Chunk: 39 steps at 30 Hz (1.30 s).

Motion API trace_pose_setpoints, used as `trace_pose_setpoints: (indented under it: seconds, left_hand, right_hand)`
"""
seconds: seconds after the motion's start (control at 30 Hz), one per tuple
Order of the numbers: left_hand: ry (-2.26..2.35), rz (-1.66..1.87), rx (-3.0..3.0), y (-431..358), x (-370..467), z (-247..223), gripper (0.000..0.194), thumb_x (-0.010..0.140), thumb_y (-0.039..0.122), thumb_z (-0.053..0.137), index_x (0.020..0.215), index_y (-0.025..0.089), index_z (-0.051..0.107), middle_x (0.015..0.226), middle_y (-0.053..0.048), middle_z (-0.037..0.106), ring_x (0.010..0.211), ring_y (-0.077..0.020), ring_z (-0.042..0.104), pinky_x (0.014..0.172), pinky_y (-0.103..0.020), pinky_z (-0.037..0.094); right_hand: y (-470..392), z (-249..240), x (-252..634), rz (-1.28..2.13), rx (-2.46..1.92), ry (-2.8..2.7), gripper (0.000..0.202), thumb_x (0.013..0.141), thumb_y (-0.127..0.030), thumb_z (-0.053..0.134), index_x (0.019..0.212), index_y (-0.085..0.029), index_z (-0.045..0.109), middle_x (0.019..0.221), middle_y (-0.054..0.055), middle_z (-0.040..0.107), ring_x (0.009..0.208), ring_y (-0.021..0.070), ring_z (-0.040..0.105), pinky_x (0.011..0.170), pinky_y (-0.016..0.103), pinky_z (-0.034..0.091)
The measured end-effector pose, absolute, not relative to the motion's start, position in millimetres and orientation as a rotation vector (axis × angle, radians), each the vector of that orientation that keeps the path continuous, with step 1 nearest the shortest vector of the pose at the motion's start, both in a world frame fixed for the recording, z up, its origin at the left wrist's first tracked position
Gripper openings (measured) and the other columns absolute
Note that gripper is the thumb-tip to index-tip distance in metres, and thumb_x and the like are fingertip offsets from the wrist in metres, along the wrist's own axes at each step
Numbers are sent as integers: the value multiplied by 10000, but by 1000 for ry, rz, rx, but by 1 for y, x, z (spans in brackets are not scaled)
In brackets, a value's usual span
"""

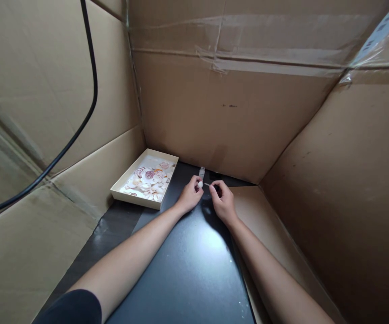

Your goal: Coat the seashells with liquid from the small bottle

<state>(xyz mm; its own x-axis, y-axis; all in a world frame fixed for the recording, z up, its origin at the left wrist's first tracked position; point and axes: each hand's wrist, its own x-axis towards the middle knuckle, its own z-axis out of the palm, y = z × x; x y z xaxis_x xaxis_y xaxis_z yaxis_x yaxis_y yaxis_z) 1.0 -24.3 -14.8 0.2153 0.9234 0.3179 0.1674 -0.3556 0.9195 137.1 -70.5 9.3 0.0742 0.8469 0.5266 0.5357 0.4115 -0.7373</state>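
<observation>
Between the fingertips of my left hand (190, 194) is a small whitish seashell (200, 184). My right hand (222, 200) pinches a thin, short stick-like tool (207, 184), its tip pointing left at the shell. The tool is too small to tell its exact kind, and whether its tip touches the shell is unclear. Just behind my left hand stands a small clear bottle (202, 172), partly hidden by the fingers. To the left, a shallow cream box (136, 200) holds many loose seashells (150, 175), some white and some purple-pink.
Cardboard walls (194, 108) enclose the dark tabletop (167, 274) at the back and on both sides. A flat cardboard piece (253, 209) lies along the right. A black cable (91, 103) hangs at the upper left.
</observation>
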Motion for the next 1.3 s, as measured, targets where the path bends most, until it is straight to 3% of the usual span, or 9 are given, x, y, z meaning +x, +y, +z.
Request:
trace_pose_setpoints:
  seconds: [0.53, 0.73, 0.87, 1.1, 1.3]
  left_hand:
    - [1012, 1228, 1698, -25, 1, -15, 192, 787, 129, 493, 963, 199, 459, 718, 52, 495, 613, -83, 466, 605, -196, 363]
    - [1031, 1196, 1713, -29, 1, -11, 133, 819, 245, 529, 932, 194, 481, 636, 64, 440, 576, -88, 424, 563, -199, 329]
    - [1028, 1203, 1732, -29, 0, -10, 150, 804, 206, 529, 947, 193, 485, 665, 61, 424, 597, -86, 418, 578, -198, 337]
    - [970, 1239, 1738, -32, 0, -9, 169, 809, 191, 511, 975, 193, 480, 698, 51, 441, 621, -89, 429, 592, -201, 342]
    - [973, 1223, 1779, -35, -1, -6, 182, 818, 212, 507, 996, 191, 476, 674, 58, 436, 590, -85, 415, 570, -202, 326]
  right_hand:
    - [-72, 10, 136, 325, -1316, -1534, 215, 879, -376, 463, 848, -193, 572, 752, 3, 584, 631, 137, 496, 616, 249, 388]
    - [-71, 9, 137, 396, -1268, -1586, 217, 884, -391, 469, 872, -198, 570, 751, 1, 592, 629, 138, 509, 612, 244, 391]
    - [-72, 9, 138, 360, -1357, -1532, 224, 888, -395, 462, 865, -201, 570, 697, -14, 576, 589, 133, 497, 586, 239, 367]
    - [-74, 11, 135, 429, -1219, -1518, 244, 928, -393, 407, 888, -202, 553, 799, 8, 600, 719, 151, 551, 679, 245, 403]
    - [-73, 13, 138, 319, -1281, -1508, 230, 905, -389, 462, 887, -195, 584, 775, 5, 608, 664, 144, 539, 650, 245, 399]
